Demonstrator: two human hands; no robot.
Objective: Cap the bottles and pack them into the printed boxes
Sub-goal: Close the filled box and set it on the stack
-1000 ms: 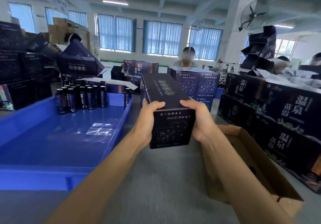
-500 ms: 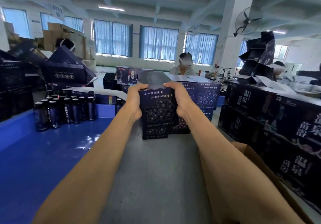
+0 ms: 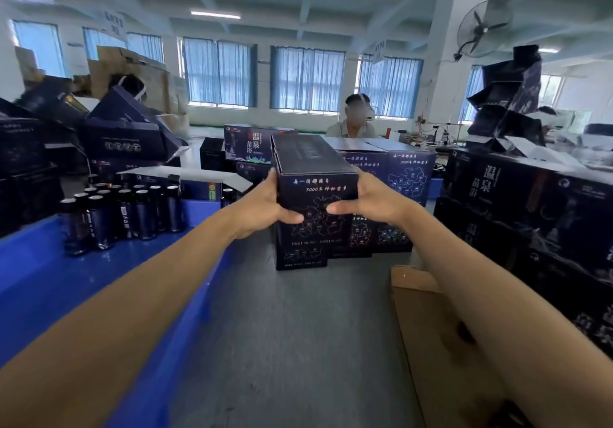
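- 1 second ago the printed box (image 3: 315,192) was up in the air, close to the person. Now it is far out at 12 o'clock, and its bottom looks to be down on the grey table (image 3: 298,344).
- It stands just beside the row of packed boxes (image 3: 408,188) at 1 o'clock. I think this box is full and shut, so this 1 is done. The hands only need to let go.
- The bottles (image 3: 132,215) wait in the blue tray (image 3: 83,278) at 10 o'clock. They look like the next ones to cap and pack.
- Both arms reach out long and straight.
- The left hand (image 3: 265,205) grips the left side of the box, with its thumb on the front.
- The right hand (image 3: 368,202) grips the right side the same way. The other fingers are hidden behind the box.
- A brown carton (image 3: 428,328) lies at 4 o'clock under the right arm.
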